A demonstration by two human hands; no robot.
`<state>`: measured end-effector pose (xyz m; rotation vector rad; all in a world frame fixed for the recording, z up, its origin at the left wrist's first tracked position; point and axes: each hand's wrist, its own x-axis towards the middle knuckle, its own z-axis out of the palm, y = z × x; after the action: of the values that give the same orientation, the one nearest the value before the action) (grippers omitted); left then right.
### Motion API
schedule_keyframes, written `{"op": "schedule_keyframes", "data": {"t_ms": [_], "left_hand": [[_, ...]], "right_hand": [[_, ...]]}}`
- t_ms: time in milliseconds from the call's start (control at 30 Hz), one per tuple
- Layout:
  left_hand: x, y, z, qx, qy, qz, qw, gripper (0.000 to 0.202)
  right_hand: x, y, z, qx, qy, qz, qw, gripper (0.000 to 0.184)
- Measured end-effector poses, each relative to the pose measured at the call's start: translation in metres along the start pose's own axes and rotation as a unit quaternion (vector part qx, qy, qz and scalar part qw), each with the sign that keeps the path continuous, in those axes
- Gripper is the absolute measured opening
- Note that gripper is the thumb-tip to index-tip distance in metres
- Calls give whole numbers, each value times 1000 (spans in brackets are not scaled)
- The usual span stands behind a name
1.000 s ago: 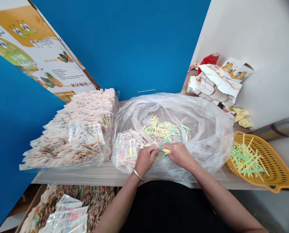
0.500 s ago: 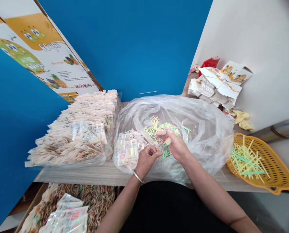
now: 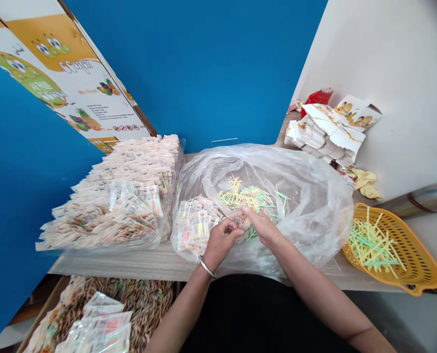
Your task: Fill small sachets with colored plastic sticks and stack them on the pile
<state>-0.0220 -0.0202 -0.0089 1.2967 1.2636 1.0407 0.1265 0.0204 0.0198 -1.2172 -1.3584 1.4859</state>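
Note:
My left hand, with a bangle on its wrist, pinches the edge of a small printed packet above the clear plastic bag. Close against it, my right hand has its fingers closed round a few thin coloured sticks, which meet the packet's opening; how far they are inside is hidden by the fingers. Beneath both hands, loose yellow, green and pink sticks lie in the large clear plastic bag. Left of my left hand, a heap of filled packets rests on the same bag.
A big stack of packets stands on the table's left. At right are a yellow basket of sticks, a metal flask and folded cartons. Below the table edge, a box holds more packets.
My right hand has moved slightly left and down, bringing the sticks to the packet in my left hand. Its fingers have closed in. My left hand stays nearly in place.

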Motion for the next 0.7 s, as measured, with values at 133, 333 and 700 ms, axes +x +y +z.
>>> {"op": "schedule_keyframes", "data": {"t_ms": [133, 333, 700], "left_hand": [[-1, -4, -5, 55, 21, 29, 998, 17], [-1, -1, 1, 30, -1, 42, 999, 20], [-3, -13, -4, -5, -3, 24, 1000, 19]], "right_hand": [[-8, 0, -4, 29, -24, 22, 999, 50], [-5, -5, -3, 71, -43, 39, 996, 53], [4, -4, 4, 274, -1, 70, 959, 54]]}}
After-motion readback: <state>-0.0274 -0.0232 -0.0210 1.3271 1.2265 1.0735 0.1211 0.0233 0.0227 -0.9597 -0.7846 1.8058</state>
